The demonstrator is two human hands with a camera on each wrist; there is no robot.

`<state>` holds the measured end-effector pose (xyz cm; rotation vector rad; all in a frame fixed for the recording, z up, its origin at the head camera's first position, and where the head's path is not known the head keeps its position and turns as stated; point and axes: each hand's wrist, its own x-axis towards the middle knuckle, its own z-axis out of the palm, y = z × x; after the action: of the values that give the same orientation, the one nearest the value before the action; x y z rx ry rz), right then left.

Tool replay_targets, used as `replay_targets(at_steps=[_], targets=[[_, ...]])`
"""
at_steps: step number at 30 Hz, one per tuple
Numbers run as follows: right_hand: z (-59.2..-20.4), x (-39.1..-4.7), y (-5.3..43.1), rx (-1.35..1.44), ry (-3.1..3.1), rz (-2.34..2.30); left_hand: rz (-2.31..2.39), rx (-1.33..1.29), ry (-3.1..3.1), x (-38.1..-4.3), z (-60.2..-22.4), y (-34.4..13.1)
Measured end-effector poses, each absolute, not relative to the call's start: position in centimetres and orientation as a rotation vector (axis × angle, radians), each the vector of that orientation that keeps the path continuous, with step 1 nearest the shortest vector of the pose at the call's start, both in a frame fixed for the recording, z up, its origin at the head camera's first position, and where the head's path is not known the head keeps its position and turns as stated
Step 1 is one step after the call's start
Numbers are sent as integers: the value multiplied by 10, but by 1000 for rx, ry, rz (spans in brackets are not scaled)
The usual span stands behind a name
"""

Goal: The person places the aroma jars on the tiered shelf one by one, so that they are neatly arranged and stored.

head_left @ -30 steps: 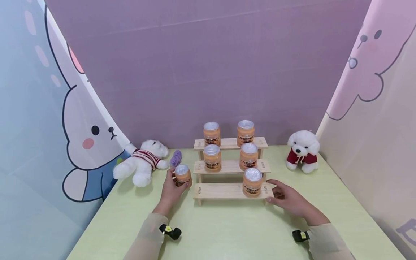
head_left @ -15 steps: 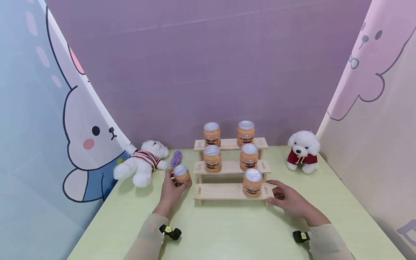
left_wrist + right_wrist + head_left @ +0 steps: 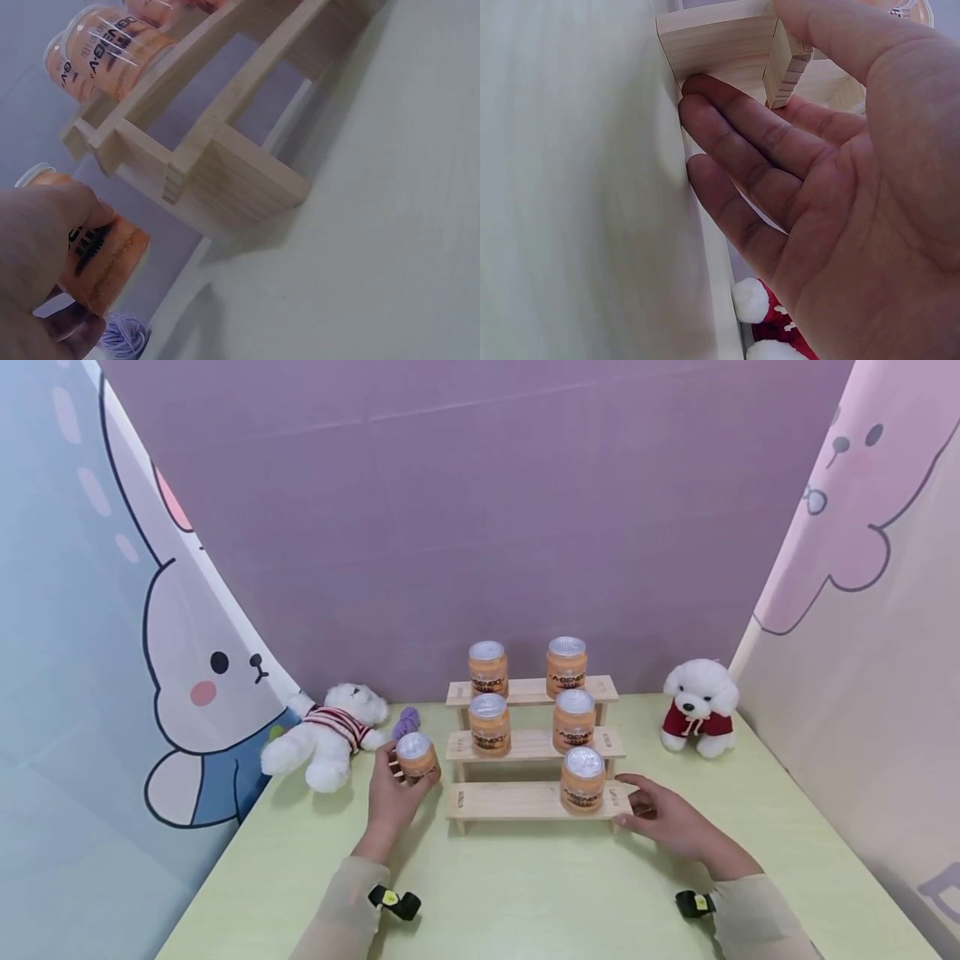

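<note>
My left hand [image 3: 393,802] holds an orange can [image 3: 417,763] with a silver lid, thumb and fingers round its sides. In the left wrist view this can [image 3: 112,262] is raised off the table, tilted, left of a three-step wooden display rack [image 3: 506,802]. My right hand [image 3: 667,817] grips the right end of the rack's lowest step, thumb in front and index finger behind. In the right wrist view the other fingers [image 3: 727,142] hang loosely beneath the step's end. One like can [image 3: 582,785] stands on the right of the lowest step; two stand on each higher step.
A white plush toy in a striped sweater [image 3: 337,727] lies at the left, beside a purple yarn bundle [image 3: 407,723]. A white plush dog in red [image 3: 699,714] sits at the back right. A purple wall [image 3: 480,527] rises behind the table [image 3: 525,893].
The can in my left hand has risen slightly, shifted a little left and tilted more. My right hand, the rack and the other cans stay in place.
</note>
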<state>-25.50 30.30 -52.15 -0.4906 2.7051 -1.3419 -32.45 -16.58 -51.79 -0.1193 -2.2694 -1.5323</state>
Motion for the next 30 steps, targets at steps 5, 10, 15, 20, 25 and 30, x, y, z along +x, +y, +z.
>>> replay_targets(at_steps=[5, 10, 15, 20, 25, 30], targets=[[-522, -254, 304, -491, 2708, -1342, -1544, -155, -2218, -320, -510, -166], [-522, -253, 304, -483, 2705, -1345, -1528, -201, -2188, -315, -504, -165], [-520, -252, 303, -474, 2702, -1350, -1494, -218, -2173, -310, -496, -162], [-519, -252, 302, -468, 2700, -1348, -1479, -222, -2180, -305, -491, -159], [-519, -253, 302, -448, 2706, -1340, -1444, -246, -2186, -299, -486, -155], [-519, -253, 302, -444, 2702, -1344, -1431, -313, -2178, -294, -484, -151]])
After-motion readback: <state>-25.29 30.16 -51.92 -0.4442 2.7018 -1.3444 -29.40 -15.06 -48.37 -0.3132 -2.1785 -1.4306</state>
